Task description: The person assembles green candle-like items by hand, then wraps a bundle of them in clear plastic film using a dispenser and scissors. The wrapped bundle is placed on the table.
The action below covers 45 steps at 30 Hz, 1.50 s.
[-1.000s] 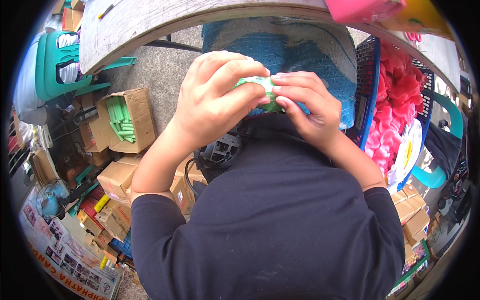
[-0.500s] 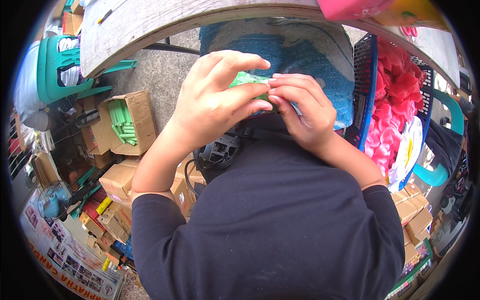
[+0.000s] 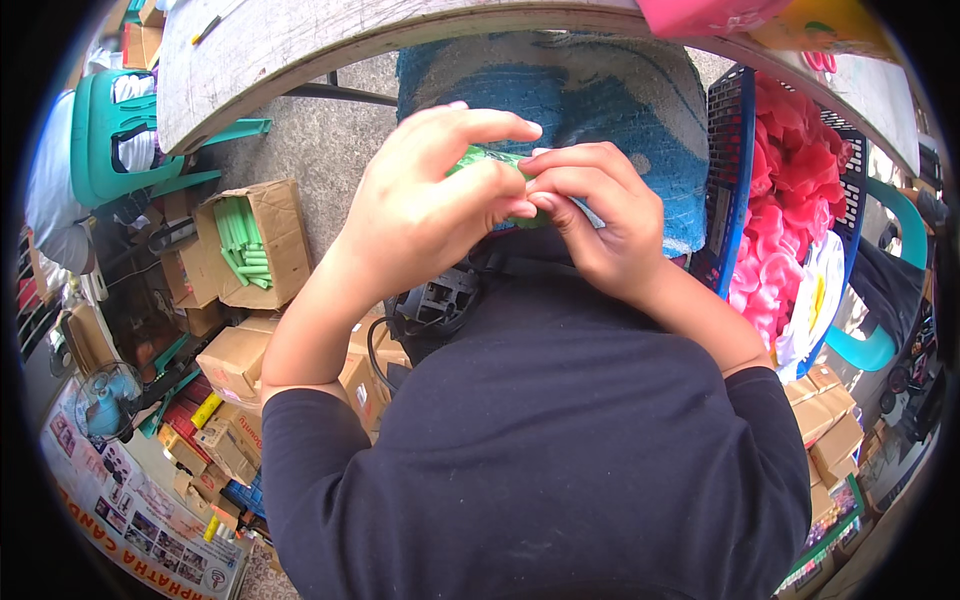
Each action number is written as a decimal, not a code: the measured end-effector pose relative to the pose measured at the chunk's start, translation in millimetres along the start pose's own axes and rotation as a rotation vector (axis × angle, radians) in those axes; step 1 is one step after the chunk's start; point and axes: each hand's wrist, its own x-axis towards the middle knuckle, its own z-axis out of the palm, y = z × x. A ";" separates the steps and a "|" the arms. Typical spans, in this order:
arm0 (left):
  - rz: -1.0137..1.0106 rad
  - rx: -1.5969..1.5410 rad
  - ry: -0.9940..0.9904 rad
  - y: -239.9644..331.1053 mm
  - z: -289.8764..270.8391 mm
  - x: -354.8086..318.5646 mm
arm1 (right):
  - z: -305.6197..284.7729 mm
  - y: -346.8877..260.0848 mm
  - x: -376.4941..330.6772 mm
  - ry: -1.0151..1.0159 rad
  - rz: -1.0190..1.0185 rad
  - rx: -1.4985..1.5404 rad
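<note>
Both my hands meet in front of my chest over a small green piece (image 3: 478,160), soft and crumpled like paper or plastic. My left hand (image 3: 430,205) wraps over it from the left, thumb and fingers pinching it. From the right, my right hand (image 3: 595,215) pinches the same piece with its fingertips. Most of the green piece is hidden between the fingers. Below the hands lies a blue woven cloth (image 3: 570,100) over my lap.
A curved wooden table edge (image 3: 300,40) runs along the top. An open cardboard box of green sticks (image 3: 250,245) sits on the floor at left among other boxes (image 3: 235,360). A blue basket (image 3: 730,190) with pink flowers (image 3: 790,200) stands at right. A green plastic chair (image 3: 100,130) is far left.
My hands stay together on the green piece; the fingers have shifted slightly, and the left index finger now stretches out over the top.
</note>
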 end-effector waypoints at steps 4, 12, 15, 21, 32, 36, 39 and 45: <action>-0.101 -0.200 -0.023 -4.4 4.9 -3.2 | 4.1 0.2 -5.2 0.021 0.071 0.139; -0.050 -0.133 0.022 -7.1 0.7 -9.9 | 5.5 -6.2 -2.6 0.042 0.133 0.178; -0.279 -0.273 0.022 2.1 0.7 -12.0 | 4.1 -8.0 -2.4 0.008 0.185 0.178; -0.437 -0.618 -0.032 -9.0 -5.3 -17.5 | 0.0 -14.4 -1.7 -0.074 0.430 0.386; -0.617 -0.610 -0.194 0.0 -8.4 -0.3 | 3.9 -10.7 0.4 -0.139 0.682 0.708; -0.566 -0.552 -0.186 -7.7 -3.8 -0.8 | 16.5 0.2 -5.4 -0.009 0.633 0.837; -0.526 -0.477 -0.124 -24.5 1.7 -5.7 | 13.2 3.0 -5.3 -0.015 0.265 0.322; -0.500 -0.831 0.183 -28.1 -5.4 -20.8 | 10.7 5.7 -2.0 0.007 -0.039 -0.025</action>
